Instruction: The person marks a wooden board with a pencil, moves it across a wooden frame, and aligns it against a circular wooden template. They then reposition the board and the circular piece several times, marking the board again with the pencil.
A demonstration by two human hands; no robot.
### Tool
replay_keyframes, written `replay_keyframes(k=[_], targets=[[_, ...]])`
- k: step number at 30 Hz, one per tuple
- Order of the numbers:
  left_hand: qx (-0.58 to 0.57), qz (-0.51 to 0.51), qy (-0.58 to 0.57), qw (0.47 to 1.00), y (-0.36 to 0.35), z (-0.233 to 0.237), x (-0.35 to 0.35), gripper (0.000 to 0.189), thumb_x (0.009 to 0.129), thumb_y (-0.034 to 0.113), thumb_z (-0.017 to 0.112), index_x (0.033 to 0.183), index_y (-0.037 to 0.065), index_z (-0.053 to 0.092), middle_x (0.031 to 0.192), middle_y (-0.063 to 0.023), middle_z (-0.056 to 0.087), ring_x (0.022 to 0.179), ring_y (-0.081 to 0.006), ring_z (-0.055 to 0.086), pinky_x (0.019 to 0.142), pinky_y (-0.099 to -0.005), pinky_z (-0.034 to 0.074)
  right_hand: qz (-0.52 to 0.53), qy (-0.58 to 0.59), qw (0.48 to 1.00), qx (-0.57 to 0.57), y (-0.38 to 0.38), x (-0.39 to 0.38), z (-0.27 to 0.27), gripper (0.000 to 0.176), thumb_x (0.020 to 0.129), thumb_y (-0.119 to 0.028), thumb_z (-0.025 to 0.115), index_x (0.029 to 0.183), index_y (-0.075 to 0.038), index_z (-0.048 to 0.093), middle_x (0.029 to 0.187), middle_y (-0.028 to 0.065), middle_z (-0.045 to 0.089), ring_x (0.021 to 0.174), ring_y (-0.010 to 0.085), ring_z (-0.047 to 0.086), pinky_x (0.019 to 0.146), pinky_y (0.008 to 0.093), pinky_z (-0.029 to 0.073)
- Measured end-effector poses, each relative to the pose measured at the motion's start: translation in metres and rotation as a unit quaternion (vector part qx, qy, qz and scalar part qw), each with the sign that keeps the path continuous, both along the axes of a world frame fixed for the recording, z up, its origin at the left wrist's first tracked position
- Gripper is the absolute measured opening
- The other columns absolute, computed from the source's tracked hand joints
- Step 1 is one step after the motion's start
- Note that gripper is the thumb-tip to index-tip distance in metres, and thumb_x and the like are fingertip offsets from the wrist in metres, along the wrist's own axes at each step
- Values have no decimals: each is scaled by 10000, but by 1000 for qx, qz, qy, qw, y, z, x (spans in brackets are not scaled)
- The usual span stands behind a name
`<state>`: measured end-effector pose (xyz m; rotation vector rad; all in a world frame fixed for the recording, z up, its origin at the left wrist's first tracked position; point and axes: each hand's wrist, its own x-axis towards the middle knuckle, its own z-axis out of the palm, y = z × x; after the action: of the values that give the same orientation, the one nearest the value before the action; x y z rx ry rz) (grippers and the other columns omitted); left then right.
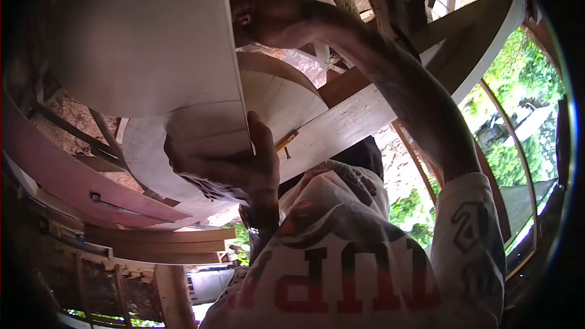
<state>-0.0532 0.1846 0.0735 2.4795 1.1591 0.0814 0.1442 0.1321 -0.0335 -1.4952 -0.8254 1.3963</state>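
A large pale wooden board [146, 42] fills the upper left, tilted up close to the camera. My left hand [225, 167] is wrapped round its near end, the thumb lying along the right edge and a dark band on the wrist. At the far part of the same edge, my right hand [262, 18] is closed against the board, with its fingertips partly hidden. Under the board lies a round wooden piece [283, 94]. A yellow pencil [286, 141] rests beside my left thumb on a pale plank [341, 123], near a small nail or screw [288, 153].
A long curved wooden piece [487, 55] arcs across the upper right. A reddish board [91, 176] lies at the left, above several stacked boards [158, 245]. Wooden pieces stand at the top, and green plants [524, 67] show outside at the right.
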Motion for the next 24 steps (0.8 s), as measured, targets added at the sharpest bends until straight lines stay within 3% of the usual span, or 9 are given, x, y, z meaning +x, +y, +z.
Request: replay_keyframes(k=[2, 4, 6, 10, 13, 16, 17, 18, 24], targets=[[12, -15, -4, 1000, 1, -3, -1, 902, 774, 350, 757, 1409, -43, 252, 1188, -290, 471, 1019, -452, 558, 786, -544, 482, 15, 13, 1000, -12, -6, 11, 16, 196, 942, -89, 627, 1111, -34, 711, 1082, 84, 703, 1007, 187, 651, 959, 335, 498], [1, -2, -3, 1000, 0, -1, 1, 900, 783, 373, 747, 1410, -40, 249, 1206, -302, 473, 1028, -462, 559, 793, -549, 484, 28, 70, 994, 72, -26, 18, 0, 167, 924, -91, 641, 1059, -47, 730, 976, 40, 667, 976, 160, 636, 910, 311, 491], [-8, 14, -3, 1000, -2, -2, 1, 933, 762, 366, 759, 1420, -46, 241, 1223, -297, 463, 1040, -459, 551, 816, -550, 478, 28, 60, 994, 88, -38, 20, -3, 170, 945, -112, 628, 1064, -48, 730, 1019, 50, 678, 983, 149, 632, 904, 305, 487], [-8, 22, 0, 1000, -4, -2, 1, 995, 711, 323, 791, 1435, -62, 227, 1242, -279, 439, 1052, -444, 537, 854, -550, 466, -26, 54, 996, 63, -16, 4, 0, 214, 961, -181, 626, 1070, -22, 719, 1085, 102, 696, 956, 164, 643, 877, 325, 498], [-8, 22, 9, 1000, -3, -1, 1, 991, 713, 311, 792, 1433, -61, 222, 1233, -283, 447, 1057, -448, 535, 858, -552, 466, 21, -57, 998, -26, 12, -3, 7, 328, 945, -261, 591, 1154, -27, 688, 1007, 155, 726, 918, 213, 656, 848, 353, 508], [-31, 34, -2, 999, -5, 0, 5, 992, 720, 315, 793, 1435, -57, 214, 1217, -285, 457, 1055, -451, 537, 855, -553, 468, 12, -46, 999, -13, 1, 4, 17, 341, 945, -273, 570, 1145, -24, 688, 965, 156, 725, 900, 209, 650, 846, 359, 502], [-39, 41, -10, 998, -5, 0, 6, 993, 723, 319, 793, 1436, -56, 212, 1212, -285, 460, 1053, -451, 539, 852, -553, 469, 48, -52, 997, -13, -8, 14, 30, 294, 948, -225, 572, 1129, -33, 700, 990, 135, 720, 912, 195, 646, 859, 361, 494], [-33, 37, -4, 999, -5, -1, 4, 996, 724, 321, 795, 1436, -55, 209, 1209, -285, 462, 1047, -450, 542, 848, -552, 471, 42, -49, 993, 95, -18, 14, 10, 256, 946, -174, 574, 1131, -67, 715, 1020, 94, 714, 925, 172, 640, 871, 349, 484], [-18, 27, 7, 999, -6, 1, 4, 995, 734, 324, 796, 1437, -56, 204, 1202, -287, 468, 1024, -447, 554, 828, -547, 481, 20, 25, 998, 57, -28, 13, -8, 269, 930, -176, 593, 1130, -40, 709, 1144, 79, 691, 1035, 188, 637, 909, 366, 482]])
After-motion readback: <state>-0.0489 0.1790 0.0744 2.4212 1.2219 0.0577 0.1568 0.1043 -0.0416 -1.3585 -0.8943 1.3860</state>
